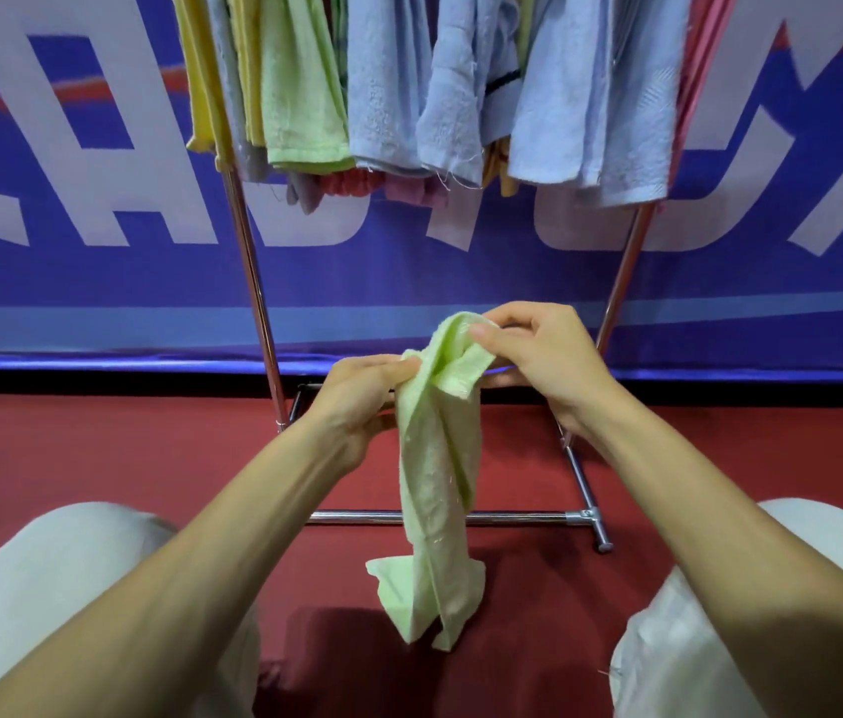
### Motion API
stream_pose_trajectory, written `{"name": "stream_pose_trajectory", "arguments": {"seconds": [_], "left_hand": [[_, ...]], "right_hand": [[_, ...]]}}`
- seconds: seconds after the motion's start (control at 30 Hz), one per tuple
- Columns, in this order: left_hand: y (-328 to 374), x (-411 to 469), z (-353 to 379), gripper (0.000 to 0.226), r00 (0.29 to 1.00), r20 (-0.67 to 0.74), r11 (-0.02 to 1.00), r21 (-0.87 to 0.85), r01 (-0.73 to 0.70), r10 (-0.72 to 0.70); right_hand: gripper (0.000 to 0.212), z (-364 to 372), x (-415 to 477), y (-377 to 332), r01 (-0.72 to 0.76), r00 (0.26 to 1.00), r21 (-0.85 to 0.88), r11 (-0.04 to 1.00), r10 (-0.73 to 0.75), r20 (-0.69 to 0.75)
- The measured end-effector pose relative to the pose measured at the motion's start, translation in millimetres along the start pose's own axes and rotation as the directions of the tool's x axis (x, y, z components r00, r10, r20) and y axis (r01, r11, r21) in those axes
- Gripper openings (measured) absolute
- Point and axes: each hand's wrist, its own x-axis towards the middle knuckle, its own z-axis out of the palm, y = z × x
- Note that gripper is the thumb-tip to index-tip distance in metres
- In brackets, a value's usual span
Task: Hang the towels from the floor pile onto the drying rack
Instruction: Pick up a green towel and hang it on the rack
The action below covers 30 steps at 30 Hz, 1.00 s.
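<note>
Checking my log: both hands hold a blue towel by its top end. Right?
No: the head view shows the towel is green, not blue. The left hand and right hand do hold its top end.

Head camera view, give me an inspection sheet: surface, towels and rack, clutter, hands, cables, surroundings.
Surface: red floor.
Job's things: light green towel hangs bunched from both hands, not on the rack; drying rack carries hung towels in yellow, grey, green, blue and pink; floor pile out of view.
Clutter: nothing seen.
Hands: left hand grips the towel's upper part; right hand pinches its top edge.
Cables: nothing seen.
Surroundings: blue banner with large white letters behind the rack; light trousers at both lower corners.
</note>
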Motion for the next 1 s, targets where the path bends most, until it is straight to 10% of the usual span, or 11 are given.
{"name": "stream_pose_trajectory", "arguments": {"seconds": [0.2,0.43,0.6,0.73,1.0], "left_hand": [[0,1,11,0.019,0.971,-0.180,0.984,0.115,-0.135,0.155],[-3,-16,20,0.016,0.948,0.136,0.900,0.302,-0.315,0.287],[-9,-15,19,0.041,0.935,0.130,0.812,0.465,-0.352,0.331],[-12,-11,16,0.017,0.885,0.108,0.655,0.634,-0.412,0.453],[-2,-10,11,0.018,0.972,-0.062,0.972,0.070,-0.223,0.227]], "right_hand": [[0.013,-1,3,0,-0.157,0.986,0.066,0.985,0.160,-0.041],[0.042,4,0,5,-0.257,0.966,0.083,0.963,0.258,-0.003],[0.042,7,-2,3,-0.252,0.964,0.141,0.957,0.261,-0.052],[0.034,8,0,3,-0.254,0.958,0.143,0.957,0.269,-0.098],[0.009,9,-1,7,-0.116,0.993,-0.053,0.992,0.117,0.021]]}}
